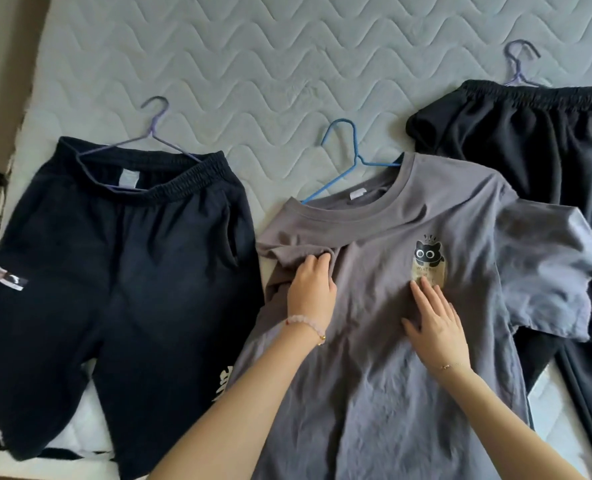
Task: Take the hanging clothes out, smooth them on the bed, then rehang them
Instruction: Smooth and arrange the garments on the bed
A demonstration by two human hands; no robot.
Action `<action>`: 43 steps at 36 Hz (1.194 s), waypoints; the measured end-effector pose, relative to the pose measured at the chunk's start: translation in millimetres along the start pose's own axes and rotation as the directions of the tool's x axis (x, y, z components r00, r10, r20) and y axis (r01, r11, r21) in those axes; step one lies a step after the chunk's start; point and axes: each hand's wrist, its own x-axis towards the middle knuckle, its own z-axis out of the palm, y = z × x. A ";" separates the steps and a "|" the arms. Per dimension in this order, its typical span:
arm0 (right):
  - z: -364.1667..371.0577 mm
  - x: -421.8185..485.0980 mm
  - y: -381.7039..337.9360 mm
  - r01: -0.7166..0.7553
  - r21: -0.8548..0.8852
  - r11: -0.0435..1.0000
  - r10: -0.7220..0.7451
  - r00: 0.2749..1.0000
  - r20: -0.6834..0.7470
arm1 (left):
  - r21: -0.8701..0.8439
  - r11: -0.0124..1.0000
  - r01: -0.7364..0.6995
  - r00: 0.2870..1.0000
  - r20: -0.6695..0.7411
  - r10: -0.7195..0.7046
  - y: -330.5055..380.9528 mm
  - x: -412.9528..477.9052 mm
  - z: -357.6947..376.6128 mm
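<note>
Nothing could really be read. Small lettering was printed under the cat graphic [427, 255] on the grey T-shirt [374, 341], too blurred; white print on the navy shorts [114, 271] was cut off.

Pale grey bed [253, 64], quilted in wavy lines. Near its left edge, dark navy shorts [114, 271] with white lettering, on a lilac hanger [156, 133]. Grey t-shirt [374, 375] bearing a black cat print over beige, on a blue hanger [350, 157]. Toward the right edge, black trousers [547, 150], purple hanger [519, 64].
</note>
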 end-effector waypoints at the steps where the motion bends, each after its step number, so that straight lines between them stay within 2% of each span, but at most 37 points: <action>1: -0.7 1.1 0.6 0.006 -0.001 1.000 -0.006 1.000 0.010 | -0.013 0.999 0.031 0.999 0.030 -0.031 -4.0 -2.0 3.2; 3: -1.7 2.9 1.6 0.008 0.004 1.000 -0.008 1.000 0.019 | -0.059 0.997 0.052 0.999 0.016 -0.052 -10.5 -7.6 5.1; 6: -2.4 3.6 2.3 0.009 0.007 1.000 -0.010 1.000 0.022 | -0.143 0.990 0.003 0.978 -0.205 -0.032 -13.9 -17.4 -2.0; 8: -2.2 3.8 2.6 0.012 0.010 1.000 -0.013 1.000 0.020 | -0.259 0.965 0.041 0.922 -0.362 -0.136 -20.6 -17.9 -10.8; 10: -1.9 4.0 2.2 0.016 0.015 1.000 -0.016 1.000 0.017 | -0.356 0.924 0.141 0.863 -0.413 -0.291 -32.7 -10.6 -19.2; 12: -2.3 4.1 1.8 0.016 0.018 1.000 -0.017 1.000 0.016 | -0.429 0.847 0.314 0.823 -0.322 -0.468 -43.3 4.8 -28.6; 14: -3.4 3.7 1.3 0.014 0.020 1.000 -0.015 1.000 0.019 | -0.521 0.700 0.488 0.783 -0.093 -0.615 -50.7 25.7 -37.0; 16: -4.2 3.3 1.1 0.009 0.024 1.000 -0.010 1.000 0.027 | -0.596 0.539 0.595 0.741 0.148 -0.655 -57.8 45.1 -43.8; 18: -4.8 4.0 0.6 0.001 0.033 0.999 -0.003 0.999 0.038 | -0.689 0.418 0.592 0.738 0.256 -0.624 -64.3 58.5 -49.7; 20: -6.5 6.3 -1.0 -0.016 0.055 0.998 0.012 0.998 0.060 | -0.795 0.293 0.532 0.756 0.290 -0.587 -64.9 63.0 -59.6; 23: -10.3 10.2 -3.8 -0.037 0.082 0.996 0.030 0.996 0.088 | -0.917 0.111 0.383 0.844 0.299 -0.445 -55.9 66.9 -82.1; 25: -12.6 10.5 -5.4 -0.043 0.079 0.996 0.035 0.994 0.101 | -0.948 0.093 0.306 0.887 0.248 -0.389 -44.7 70.9 -96.5; 28: -15.1 9.5 -7.2 -0.045 0.065 0.997 0.038 0.992 0.117 | -0.961 0.082 0.266 0.904 0.218 -0.369 -25.2 77.7 -116.0; 32: -18.7 10.7 -9.3 -0.058 0.062 0.996 0.049 0.990 0.134 | -0.928 -0.052 0.369 0.900 0.370 -0.230 -8.9 89.2 -139.0; 33: -19.6 10.9 -9.5 -0.059 0.061 0.996 0.051 0.990 0.135 | -0.924 -0.036 0.381 0.907 0.381 -0.182 -8.1 92.4 -141.5; 35: -21.0 10.7 -9.5 -0.061 0.059 0.996 0.052 0.989 0.139 | -0.911 0.078 0.405 0.910 0.393 -0.135 -12.2 99.0 -140.9; 37: -21.6 10.2 -8.7 -0.060 0.053 0.997 0.051 0.988 0.143 | -0.849 0.257 0.462 0.886 0.453 -0.095 -22.6 104.0 -138.9; 40: -21.9 9.7 -8.2 -0.064 0.039 0.997 0.057 0.986 0.155 | -0.684 0.519 0.514 0.816 0.577 -0.047 -36.5 105.3 -139.3; 42: -22.3 9.6 -8.5 -0.064 0.034 0.997 0.058 0.986 0.157 | -0.582 0.647 0.493 0.806 0.586 -0.087 -42.6 106.2 -141.3; 43: -22.7 9.6 -8.9 -0.064 0.033 0.997 0.058 0.986 0.155 | -0.511 0.739 0.439 0.823 0.558 -0.103 -44.4 107.5 -143.5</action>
